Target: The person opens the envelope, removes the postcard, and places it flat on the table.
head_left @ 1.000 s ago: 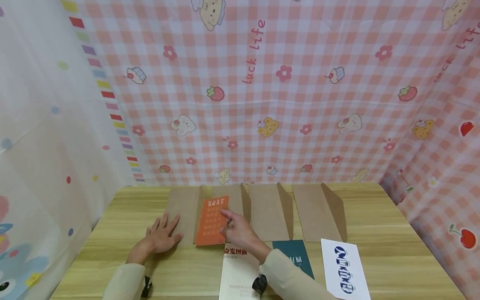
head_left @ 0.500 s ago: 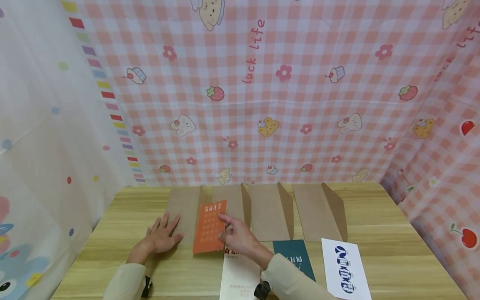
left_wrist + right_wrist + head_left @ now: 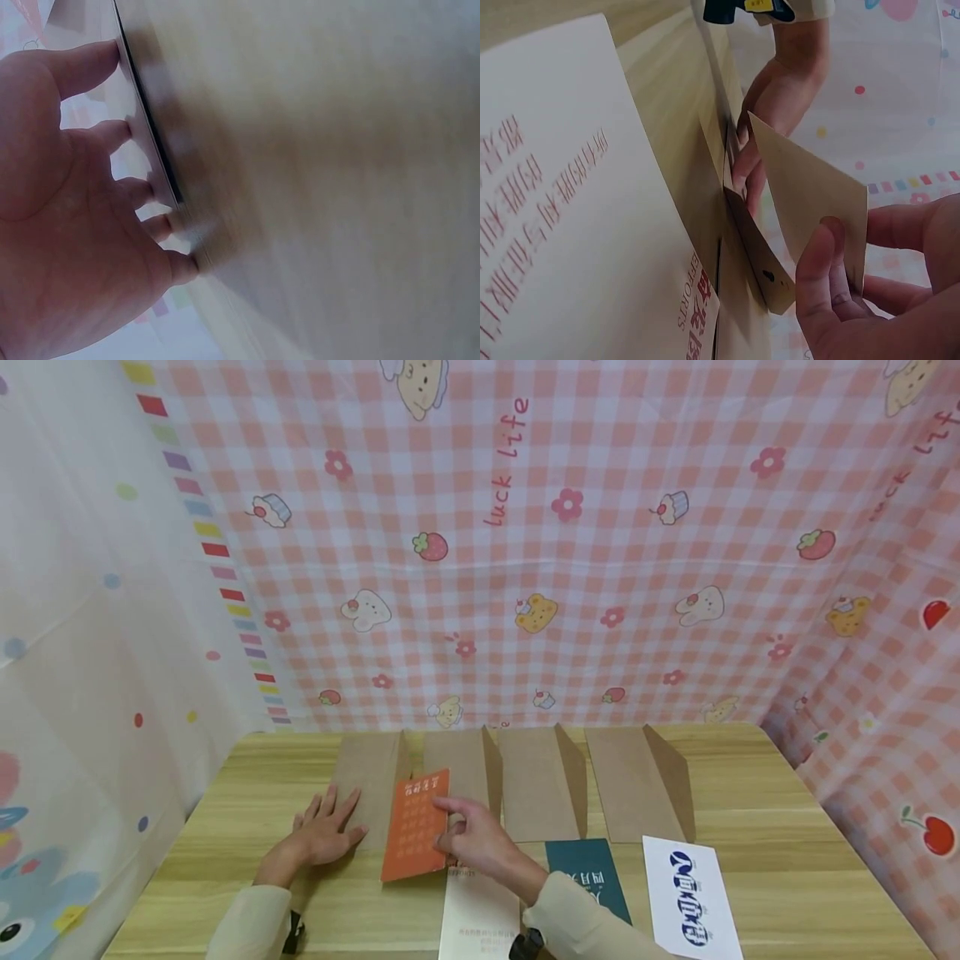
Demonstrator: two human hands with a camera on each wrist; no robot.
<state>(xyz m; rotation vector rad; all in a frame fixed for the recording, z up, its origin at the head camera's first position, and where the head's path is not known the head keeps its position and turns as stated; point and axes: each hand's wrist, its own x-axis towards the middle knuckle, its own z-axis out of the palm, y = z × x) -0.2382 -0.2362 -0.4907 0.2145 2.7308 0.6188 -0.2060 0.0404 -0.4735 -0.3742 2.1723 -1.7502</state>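
My right hand (image 3: 480, 842) pinches the right edge of an orange card (image 3: 415, 831) with pale printed characters. The card is raised and tilted over the table, overlapping the leftmost brown paper envelope (image 3: 363, 777) in the head view. Its plain beige back (image 3: 810, 180) faces the right wrist camera, with the thumb on that side and fingers on the other. My left hand (image 3: 321, 835) lies with fingers spread, the fingertips resting on that envelope's left part. In the left wrist view the left fingertips (image 3: 112, 135) press along the envelope's edge.
More brown envelopes with flaps opened to the right, including the rightmost envelope (image 3: 622, 789), lie in a row. Nearer are a cream card (image 3: 480, 914) with red print, a dark green card (image 3: 588, 868) and a white card (image 3: 686, 893) with blue print. A checked curtain (image 3: 562, 568) hangs behind the table.
The orange card has come toward me and slightly left, off most of the envelope, and the right hand has moved with it. My left hand stays where it was.
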